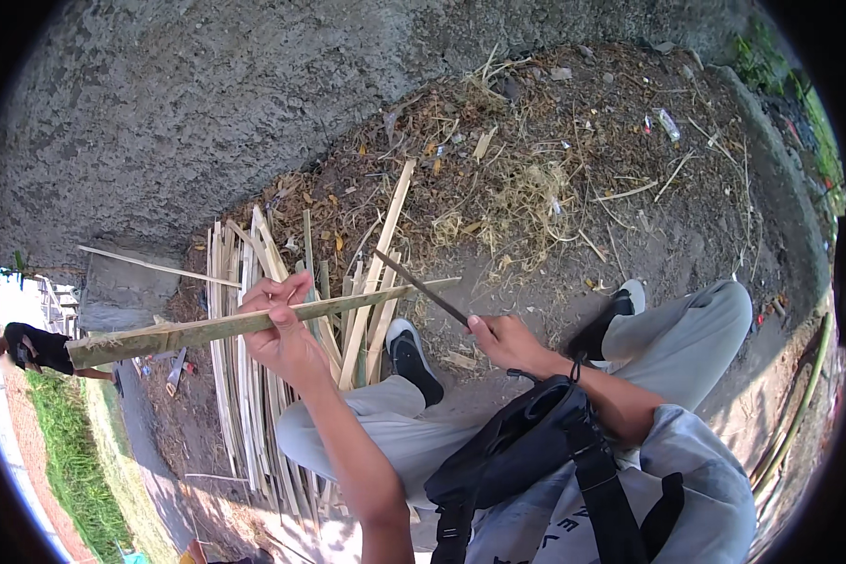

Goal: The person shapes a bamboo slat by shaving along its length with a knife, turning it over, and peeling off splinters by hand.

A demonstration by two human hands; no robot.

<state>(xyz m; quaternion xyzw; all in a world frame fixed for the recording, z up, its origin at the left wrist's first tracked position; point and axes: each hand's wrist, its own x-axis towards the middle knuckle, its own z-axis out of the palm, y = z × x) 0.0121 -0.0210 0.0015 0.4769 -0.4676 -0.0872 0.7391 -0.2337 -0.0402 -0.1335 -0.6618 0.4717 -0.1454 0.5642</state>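
My left hand (287, 343) is closed around a long bamboo strip (179, 335), thumb and fingers gripping it near its middle. The strip runs from a broad end at the far left to a thin tip beyond the knife. In my right hand (512, 344) is a knife (421, 287) with a narrow dark blade, pointing up and to the left. The blade crosses the strip's thin end in this view; whether they touch I cannot tell. My fingers hide the knife's handle. Below my left hand, many pale split bamboo strips (230, 367) lie in a pile on the ground.
A rough grey wall (197, 113) rises at the far side. Dry leaves, shavings (545, 202) and a plastic bottle (668, 125) litter the dirt. My shoes and bent knees flank the work; a black bag (508, 446) hangs at my front. Another person (38, 348) is at the far left.
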